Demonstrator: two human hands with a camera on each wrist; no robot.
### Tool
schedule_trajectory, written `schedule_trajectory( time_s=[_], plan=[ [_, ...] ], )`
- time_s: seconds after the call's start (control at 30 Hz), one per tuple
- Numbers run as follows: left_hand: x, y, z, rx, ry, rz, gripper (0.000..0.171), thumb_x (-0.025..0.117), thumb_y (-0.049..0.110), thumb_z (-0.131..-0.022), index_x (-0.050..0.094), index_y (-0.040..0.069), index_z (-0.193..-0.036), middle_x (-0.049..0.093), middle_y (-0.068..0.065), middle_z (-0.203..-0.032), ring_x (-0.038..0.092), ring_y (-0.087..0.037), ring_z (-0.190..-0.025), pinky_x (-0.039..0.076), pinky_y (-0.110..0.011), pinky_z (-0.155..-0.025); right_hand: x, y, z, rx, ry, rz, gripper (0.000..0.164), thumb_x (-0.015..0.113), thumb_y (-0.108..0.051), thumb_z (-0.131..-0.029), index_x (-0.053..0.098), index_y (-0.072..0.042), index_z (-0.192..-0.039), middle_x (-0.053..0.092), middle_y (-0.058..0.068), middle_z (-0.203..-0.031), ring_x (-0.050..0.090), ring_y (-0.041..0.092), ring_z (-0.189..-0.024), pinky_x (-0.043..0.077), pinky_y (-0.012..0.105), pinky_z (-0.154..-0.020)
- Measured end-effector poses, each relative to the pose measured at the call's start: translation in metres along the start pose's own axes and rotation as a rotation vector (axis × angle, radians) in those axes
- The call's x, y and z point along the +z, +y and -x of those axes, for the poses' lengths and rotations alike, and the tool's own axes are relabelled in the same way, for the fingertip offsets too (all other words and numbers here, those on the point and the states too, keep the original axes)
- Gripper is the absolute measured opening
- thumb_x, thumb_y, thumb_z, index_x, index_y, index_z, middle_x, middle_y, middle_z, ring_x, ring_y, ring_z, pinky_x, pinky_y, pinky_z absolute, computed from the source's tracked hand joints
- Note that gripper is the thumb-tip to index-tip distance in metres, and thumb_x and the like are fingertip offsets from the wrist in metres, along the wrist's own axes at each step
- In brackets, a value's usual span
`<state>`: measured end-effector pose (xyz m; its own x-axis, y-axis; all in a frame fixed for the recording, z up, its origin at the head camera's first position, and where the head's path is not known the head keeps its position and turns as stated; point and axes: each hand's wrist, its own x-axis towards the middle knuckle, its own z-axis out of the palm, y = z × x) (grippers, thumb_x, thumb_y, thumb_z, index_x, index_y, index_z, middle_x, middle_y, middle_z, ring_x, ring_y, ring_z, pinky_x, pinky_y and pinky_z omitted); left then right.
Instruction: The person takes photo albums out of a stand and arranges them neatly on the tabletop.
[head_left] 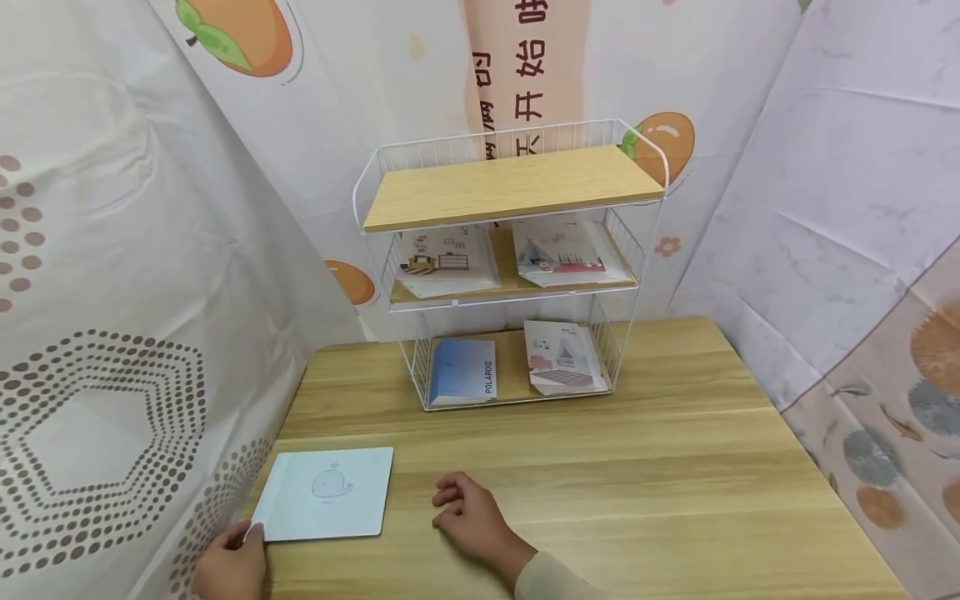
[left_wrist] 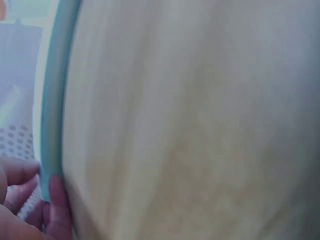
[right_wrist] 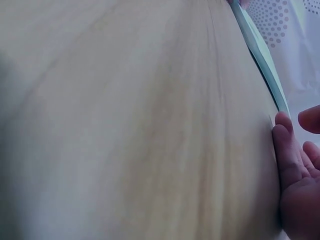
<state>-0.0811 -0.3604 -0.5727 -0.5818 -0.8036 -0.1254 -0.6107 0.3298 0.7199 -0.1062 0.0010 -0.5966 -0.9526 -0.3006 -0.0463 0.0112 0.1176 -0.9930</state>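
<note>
From my end I see the whale booklet (head_left: 326,500) flat on the table's (head_left: 637,483) left, long axis running sideways, drawing's top toward the wire rack (head_left: 510,185) beyond — left hand (head_left: 231,567) pinching its near-left corner, right hand (head_left: 476,521) loosely curled, holding nothing, to its right

Passage over the table (head_left: 712,492) lies right of the right hand (head_left: 476,521); rack (head_left: 517,187) blocks the rear (its front stands open); cloth (head_left: 105,250) bounds the left.
</note>
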Motion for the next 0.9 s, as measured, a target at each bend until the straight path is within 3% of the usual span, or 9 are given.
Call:
schedule_trajectory(
  time_s=[0.1, 0.17, 0.27, 0.37, 0.53, 0.63, 0.8, 0.9],
  plan=[
    [0.001, 0.006, 0.007, 0.003, 0.003, 0.018, 0.040, 0.064, 0.012, -0.091, 0.065, -0.008, -0.126, 0.062, -0.032, -0.120, 0.055, -0.046, -0.110, 0.043, -0.051, -0.081, -0.002, -0.002, 0.001, 0.006, -0.010, -0.016, 0.042, 0.076, -0.001, -0.086, 0.062, -0.004, -0.126, 0.071, 0.008, -0.110, 0.067, 0.008, -0.081, 0.056, 0.021, -0.074],
    [0.003, 0.008, 0.011, 0.013, 0.007, 0.009, 0.040, 0.062, 0.010, -0.088, 0.065, -0.008, -0.124, 0.060, -0.033, -0.120, 0.053, -0.048, -0.112, 0.042, -0.057, -0.090, -0.005, -0.005, 0.003, 0.011, -0.024, -0.030, 0.042, 0.075, -0.001, -0.087, 0.061, -0.003, -0.126, 0.071, 0.010, -0.111, 0.067, 0.009, -0.082, 0.056, 0.021, -0.074],
    [0.005, 0.012, 0.017, 0.057, 0.000, -0.040, 0.041, 0.061, 0.012, -0.087, 0.064, -0.006, -0.124, 0.055, -0.034, -0.126, 0.045, -0.052, -0.123, 0.030, -0.063, -0.109, -0.007, -0.010, 0.004, 0.010, -0.042, -0.023, 0.042, 0.073, 0.000, -0.086, 0.061, -0.002, -0.127, 0.071, 0.012, -0.112, 0.066, 0.009, -0.084, 0.055, 0.021, -0.074],
    [0.003, 0.021, 0.025, 0.096, -0.008, -0.067, 0.042, 0.062, 0.015, -0.087, 0.064, -0.003, -0.124, 0.049, -0.034, -0.136, 0.033, -0.055, -0.136, 0.022, -0.063, -0.117, -0.011, -0.017, 0.003, 0.003, -0.054, 0.015, 0.043, 0.069, 0.001, -0.085, 0.060, -0.001, -0.127, 0.071, 0.011, -0.112, 0.064, 0.010, -0.087, 0.053, 0.019, -0.075],
    [0.006, 0.047, 0.036, 0.158, -0.013, -0.042, 0.039, 0.063, 0.013, -0.089, 0.065, -0.001, -0.125, 0.051, -0.032, -0.135, 0.038, -0.051, -0.133, 0.030, -0.063, -0.112, -0.022, -0.029, -0.002, -0.023, -0.049, 0.042, 0.039, 0.064, 0.003, -0.085, 0.061, 0.001, -0.124, 0.069, 0.013, -0.113, 0.062, 0.013, -0.091, 0.050, 0.017, -0.076],
    [0.008, 0.063, 0.043, 0.235, -0.032, -0.047, 0.036, 0.065, 0.011, -0.088, 0.067, -0.002, -0.122, 0.056, -0.030, -0.130, 0.047, -0.048, -0.124, 0.036, -0.064, -0.103, -0.029, -0.035, -0.008, -0.051, -0.042, 0.051, 0.034, 0.065, 0.002, -0.089, 0.061, 0.002, -0.123, 0.069, 0.017, -0.113, 0.062, 0.012, -0.088, 0.050, 0.016, -0.074],
    [0.013, 0.084, 0.051, 0.386, -0.083, -0.073, 0.032, 0.066, 0.010, -0.087, 0.070, -0.001, -0.117, 0.061, -0.030, -0.127, 0.052, -0.047, -0.121, 0.041, -0.065, -0.098, -0.038, -0.045, -0.014, -0.079, -0.024, 0.076, 0.030, 0.067, 0.001, -0.091, 0.063, -0.002, -0.121, 0.069, 0.020, -0.113, 0.063, 0.010, -0.084, 0.053, 0.019, -0.071],
    [0.016, 0.093, 0.055, 0.441, -0.099, -0.068, 0.031, 0.066, 0.011, -0.087, 0.071, 0.001, -0.116, 0.061, -0.028, -0.126, 0.054, -0.045, -0.119, 0.044, -0.063, -0.093, -0.042, -0.049, -0.017, -0.084, -0.012, 0.099, 0.031, 0.067, 0.002, -0.090, 0.063, -0.004, -0.120, 0.070, 0.020, -0.114, 0.064, 0.010, -0.083, 0.054, 0.022, -0.071]
  ],
)
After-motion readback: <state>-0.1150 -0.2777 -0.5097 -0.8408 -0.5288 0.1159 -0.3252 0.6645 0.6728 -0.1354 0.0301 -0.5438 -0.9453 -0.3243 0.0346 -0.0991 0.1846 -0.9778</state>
